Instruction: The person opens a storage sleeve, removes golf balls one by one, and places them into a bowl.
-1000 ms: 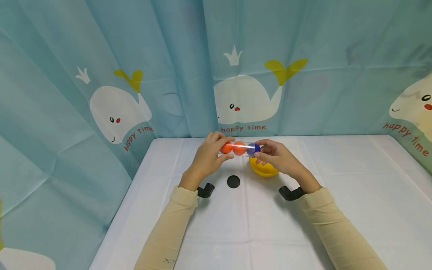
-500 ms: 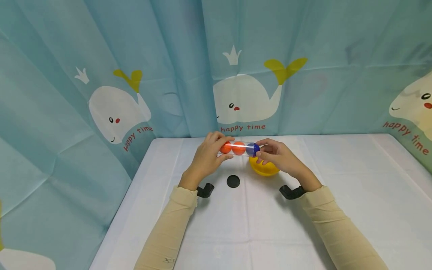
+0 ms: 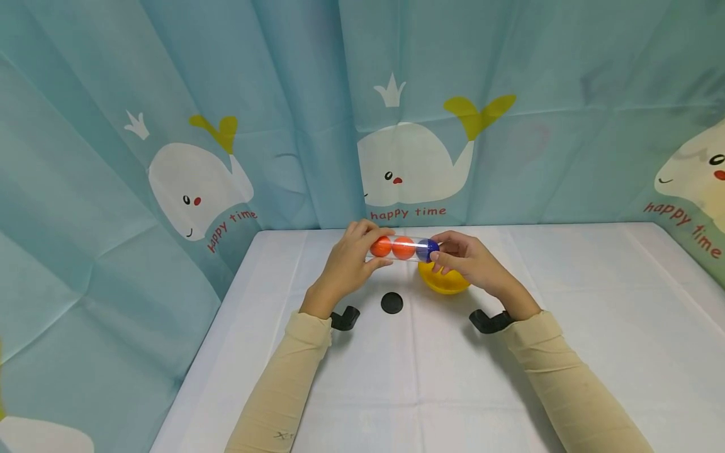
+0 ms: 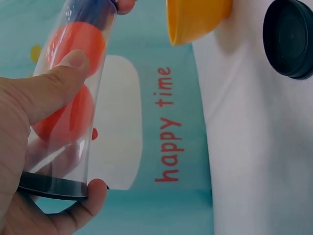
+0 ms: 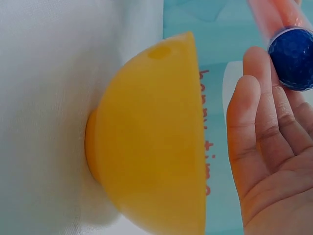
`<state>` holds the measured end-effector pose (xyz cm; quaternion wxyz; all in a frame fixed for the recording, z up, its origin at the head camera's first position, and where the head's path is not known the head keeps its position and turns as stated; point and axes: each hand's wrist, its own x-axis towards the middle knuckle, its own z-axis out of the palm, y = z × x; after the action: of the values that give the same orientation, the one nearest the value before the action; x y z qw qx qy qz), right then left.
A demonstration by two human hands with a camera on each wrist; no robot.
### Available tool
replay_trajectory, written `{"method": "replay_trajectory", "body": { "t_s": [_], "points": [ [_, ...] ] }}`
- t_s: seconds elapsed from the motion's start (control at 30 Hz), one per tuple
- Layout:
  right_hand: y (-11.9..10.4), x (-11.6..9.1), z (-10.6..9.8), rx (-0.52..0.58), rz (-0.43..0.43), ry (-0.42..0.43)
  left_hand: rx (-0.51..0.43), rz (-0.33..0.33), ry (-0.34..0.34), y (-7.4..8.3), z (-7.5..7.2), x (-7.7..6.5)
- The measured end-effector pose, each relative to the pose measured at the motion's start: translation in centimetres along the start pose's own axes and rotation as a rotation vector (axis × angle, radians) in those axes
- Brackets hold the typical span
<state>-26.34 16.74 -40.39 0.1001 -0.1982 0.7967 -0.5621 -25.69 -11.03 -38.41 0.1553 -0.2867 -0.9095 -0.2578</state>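
My left hand (image 3: 345,267) grips a clear tube (image 4: 73,164) lying sideways above the table, its thumb across the wall. The tube's dark-capped end (image 4: 54,186) is by the left fingers. Inside sit two orange balls, one of them the middle ball (image 3: 404,248). A dimpled blue ball (image 5: 296,61) sits at the right-hand mouth, partly sticking out. Thumb and index finger of my right hand (image 3: 476,264) pinch that blue ball, while its other fingers stretch out below. Under the right hand stands a yellow bowl (image 3: 444,284), its inside mostly hidden.
A round black lid (image 3: 392,303) lies on the white table (image 3: 408,377), nearer to me than the tube. Black camera mounts (image 3: 489,322) stick out from both wrists. Behind the table hangs a blue curtain (image 3: 317,126) with whale prints.
The balls and the right fingertips have shifted very slightly to the right. The left hand keeps its grip in nearly the same place; bowl and lid stay put.
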Motion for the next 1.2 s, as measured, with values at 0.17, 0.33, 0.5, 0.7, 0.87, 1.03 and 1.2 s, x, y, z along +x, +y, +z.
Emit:
{"method": "replay_trajectory", "body": {
  "t_s": [0.17,0.33,0.5,0.7,0.87,1.03,1.2],
  "points": [
    [0.1,-0.1,-0.2,0.009,-0.009,0.015,-0.012,-0.021,-0.006,0.0,-0.1,0.0],
    [0.3,-0.1,-0.4,0.033,-0.005,0.016,-0.019,-0.023,-0.001,-0.1,-0.1,0.0],
    [0.5,-0.1,-0.4,0.033,-0.018,-0.002,-0.033,-0.026,0.001,-0.3,0.1,0.0],
    [0.6,0.0,-0.3,0.022,-0.016,-0.001,-0.051,-0.026,0.006,-0.5,0.2,0.0],
    [0.5,-0.1,-0.4,-0.003,0.003,0.025,-0.063,-0.033,0.008,-0.6,0.2,0.0],
    [0.5,-0.2,-0.7,-0.029,-0.013,0.051,-0.069,-0.043,0.007,-0.6,0.1,0.0],
    [0.6,-0.3,-1.1,-0.062,-0.032,0.080,-0.074,-0.051,0.005,-0.7,0.1,0.0]
  ]
}}
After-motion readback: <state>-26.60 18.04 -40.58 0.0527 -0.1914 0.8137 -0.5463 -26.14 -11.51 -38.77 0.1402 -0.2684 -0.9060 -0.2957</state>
